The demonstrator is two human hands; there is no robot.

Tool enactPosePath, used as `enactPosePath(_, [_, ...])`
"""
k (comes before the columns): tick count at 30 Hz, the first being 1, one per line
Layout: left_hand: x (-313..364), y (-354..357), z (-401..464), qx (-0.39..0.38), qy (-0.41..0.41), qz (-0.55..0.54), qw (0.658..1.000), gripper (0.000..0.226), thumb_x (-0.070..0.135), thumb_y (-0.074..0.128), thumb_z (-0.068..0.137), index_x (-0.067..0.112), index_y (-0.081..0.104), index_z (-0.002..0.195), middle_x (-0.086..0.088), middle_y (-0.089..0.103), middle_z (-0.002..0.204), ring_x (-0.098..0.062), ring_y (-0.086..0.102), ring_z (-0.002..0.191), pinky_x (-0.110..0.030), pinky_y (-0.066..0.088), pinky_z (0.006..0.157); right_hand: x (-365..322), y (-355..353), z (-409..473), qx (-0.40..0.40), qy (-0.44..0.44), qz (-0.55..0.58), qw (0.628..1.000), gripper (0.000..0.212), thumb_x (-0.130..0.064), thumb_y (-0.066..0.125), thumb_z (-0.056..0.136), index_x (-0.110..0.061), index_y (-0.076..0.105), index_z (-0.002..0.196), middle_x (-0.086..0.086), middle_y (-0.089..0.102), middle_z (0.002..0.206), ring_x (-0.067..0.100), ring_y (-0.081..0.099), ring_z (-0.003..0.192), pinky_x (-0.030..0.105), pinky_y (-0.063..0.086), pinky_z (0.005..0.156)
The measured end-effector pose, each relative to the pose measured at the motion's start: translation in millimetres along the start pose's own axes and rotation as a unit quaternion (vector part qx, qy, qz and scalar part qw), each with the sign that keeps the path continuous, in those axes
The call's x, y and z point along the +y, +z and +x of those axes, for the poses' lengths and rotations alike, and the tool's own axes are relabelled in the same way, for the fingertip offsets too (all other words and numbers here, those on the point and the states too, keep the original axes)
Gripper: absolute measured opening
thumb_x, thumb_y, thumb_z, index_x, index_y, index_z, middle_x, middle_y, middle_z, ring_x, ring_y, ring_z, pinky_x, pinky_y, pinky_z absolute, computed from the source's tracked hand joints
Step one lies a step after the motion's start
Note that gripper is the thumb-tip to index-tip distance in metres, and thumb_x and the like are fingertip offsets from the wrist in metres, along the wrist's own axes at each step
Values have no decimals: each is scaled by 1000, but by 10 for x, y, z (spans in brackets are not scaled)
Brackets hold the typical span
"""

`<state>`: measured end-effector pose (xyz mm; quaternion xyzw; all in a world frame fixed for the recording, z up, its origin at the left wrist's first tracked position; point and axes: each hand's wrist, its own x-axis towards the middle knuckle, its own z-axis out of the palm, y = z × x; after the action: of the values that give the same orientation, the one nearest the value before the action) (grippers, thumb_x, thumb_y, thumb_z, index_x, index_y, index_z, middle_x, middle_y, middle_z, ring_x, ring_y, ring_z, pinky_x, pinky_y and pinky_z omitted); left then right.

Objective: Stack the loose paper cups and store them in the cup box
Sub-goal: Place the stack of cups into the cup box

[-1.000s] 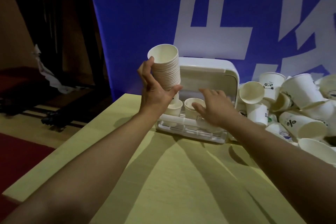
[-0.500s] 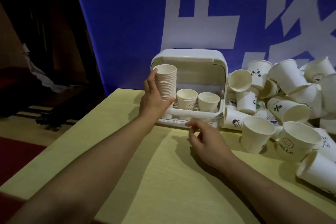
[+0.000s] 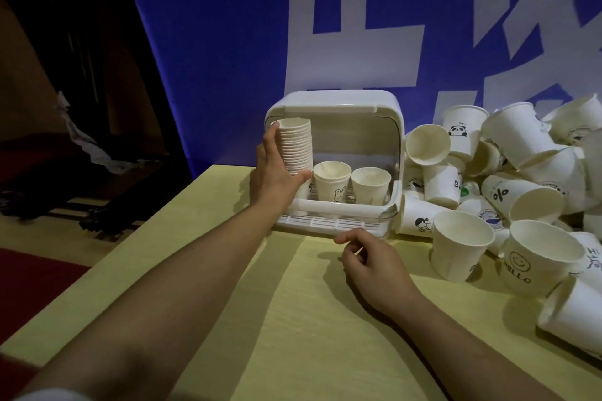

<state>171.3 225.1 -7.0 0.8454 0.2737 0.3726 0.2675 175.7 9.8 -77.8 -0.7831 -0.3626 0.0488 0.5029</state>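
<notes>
Head view is showing the left hand (image 3: 277, 172) gripping a tall stack of nested paper cups (image 3: 295, 146), fingers up its left side and thumb curling under toward the right, at the far-left corner inside the open cup box (image 3: 335, 153). The stack's long axis is standing upright, mouth up, its top rim sitting just below the lifted lid (image 3: 329, 101); whether its base is resting on the box floor is hidden behind the hand and the front wall. Just to its right inside the box, a short stack with a bear print (image 3: 331, 184) and a single plain cup (image 3: 370, 184) are standing upright, side by side. The right hand (image 3: 371, 265) is hovering near, just in front of the slotted drip tray (image 3: 329, 223), its fingers loosely curling and holding nothing. The heap of loose paper cups (image 3: 508, 172) is lying to the right of the box, spilling toward the near right, with an upright plain cup (image 3: 462, 247) and a HELLO smiley cup (image 3: 540, 255) closest. That heap is lying rightward of both hands, and the free right hand is clearly the nearer one, so it seems best placed for picking up the next cup. All of this is sitting on the yellow worktop (image 3: 293, 319).
</notes>
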Motion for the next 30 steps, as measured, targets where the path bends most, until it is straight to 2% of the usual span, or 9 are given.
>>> enactPosePath(3, [109, 76, 111, -6, 0, 7, 1000, 107, 30, 88, 72, 38, 10, 145, -5, 32, 151, -34, 51, 125, -47, 49, 90, 18, -10, 27, 0, 9, 19, 1000, 23, -10, 55, 94, -29, 65, 99, -14, 53, 61, 4, 52, 53, 20, 40, 54])
enactPosePath(9, [84, 258, 191, 16, 14, 39, 999, 110, 22, 86, 75, 40, 3, 143, -6, 25, 159, -35, 45, 135, -53, 49, 100, 22, -29, 33, -11, 8, 25, 1000, 23, -11, 55, 94, -30, 66, 97, -11, 56, 63, 7, 55, 57, 23, 43, 56])
enactPosePath(14, [87, 308, 261, 10, -53, 33, 998, 119, 24, 87, 75, 28, -5, 151, -10, 31, 161, -39, 48, 134, -50, 45, 103, 15, -32, 36, -19, 23, 33, 999, 23, -11, 55, 94, -32, 66, 94, -8, 59, 65, 17, 63, 67, 32, 49, 63])
enactPosePath(20, [142, 305, 443, -5, -109, 20, 994, 105, 23, 89, 72, 17, 19, 150, -7, 39, 154, -35, 48, 133, -51, 46, 105, 26, -23, 32, -18, 30, 41, 999, 24, -12, 56, 94, -34, 66, 90, -2, 60, 64, 20, 65, 73, 32, 49, 66])
enactPosePath(26, [163, 349, 487, 1, -111, 18, 994, 105, 23, 90, 71, 17, 21, 149, -8, 40, 151, -37, 50, 130, -49, 45, 102, 3, -35, 29, -21, 37, 42, 998, 24, -12, 56, 93, -33, 67, 89, 7, 65, 70, 18, 59, 64, 31, 47, 61])
enactPosePath(30, [131, 329, 482, -4, -107, 26, 994, 109, 26, 90, 72, 19, 16, 153, -7, 37, 155, -36, 47, 134, -52, 45, 105, 9, -31, 40, -25, 44, 40, 998, 24, -13, 56, 93, -33, 67, 89, 3, 65, 68, 20, 64, 70, 35, 51, 66])
